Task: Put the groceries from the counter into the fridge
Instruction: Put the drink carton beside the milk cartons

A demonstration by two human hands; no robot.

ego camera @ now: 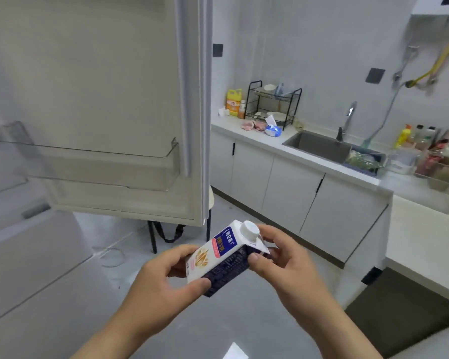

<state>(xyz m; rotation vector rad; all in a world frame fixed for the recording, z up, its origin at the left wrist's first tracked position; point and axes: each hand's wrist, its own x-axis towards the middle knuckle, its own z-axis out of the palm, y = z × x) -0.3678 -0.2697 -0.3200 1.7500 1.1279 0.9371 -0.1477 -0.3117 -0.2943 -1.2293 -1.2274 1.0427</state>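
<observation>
A small milk carton [218,252], white and dark blue with a white screw cap, lies tilted between both hands at the lower middle. My left hand [163,278] grips its bottom end, thumb on the near edge. My right hand [283,257] pinches its top end below the cap. The fridge door [101,99] stands open at the upper left, with a clear door shelf [109,164] that holds nothing. On the counter [246,137] far behind lie a pink packet [252,125] and a blue-and-white pack [272,130].
A sink [319,146] with a tap is set in the counter, a black dish rack [272,104] and a yellow bottle [233,102] behind it. Bottles and containers crowd the right end. A stool [210,200] stands behind the door. White cabinets run below.
</observation>
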